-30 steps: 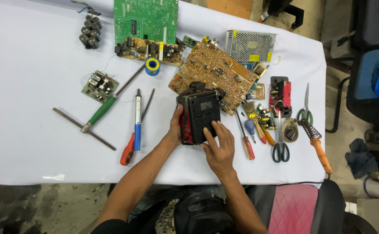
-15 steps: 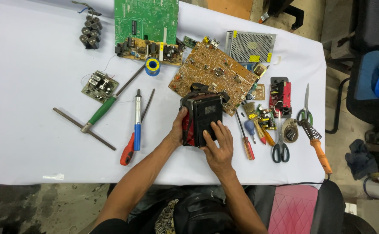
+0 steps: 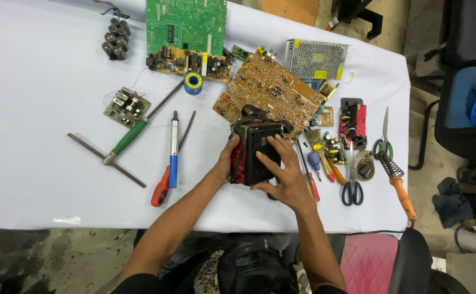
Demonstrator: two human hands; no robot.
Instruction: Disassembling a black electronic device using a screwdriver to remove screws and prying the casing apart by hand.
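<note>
Both hands hold a black and red box-shaped device point(image 3: 257, 152) upright near the front middle of the white-covered worktop point(image 3: 42, 163). The left hand point(image 3: 226, 163) wraps its left side, thumb on the top corner; the right hand point(image 3: 286, 177) lies spread over its front face, fingers reaching up and thumb curled under the lower edge. What the device's front carries is covered by that palm, and its red side shows only as a strip between the hands.

Just beyond the hands a brown circuit board point(image 3: 268, 92) lies tilted, its near corner hidden behind the device. Close to the right of the right hand the room is tight: a red-handled screwdriver point(image 3: 309, 177), a short blue-handled tool point(image 3: 314, 162), black-handled scissors point(image 3: 352, 185) and a soldering iron point(image 3: 395, 179) whose orange handle reaches the worktop's front right edge.

To the left of the left hand there is a bare strip, then a blue-and-red-handled tool pair point(image 3: 168, 166), a green-handled screwdriver point(image 3: 131, 136) and a thin metal rod point(image 3: 107, 160). Beyond these the cloth is open to the left edge. The front edge runs just under both wrists.

At the far edge a green circuit board point(image 3: 186, 22) is cut off by the frame. The small parts beside the red module point(image 3: 353, 121) are too tangled to tell apart.
</note>
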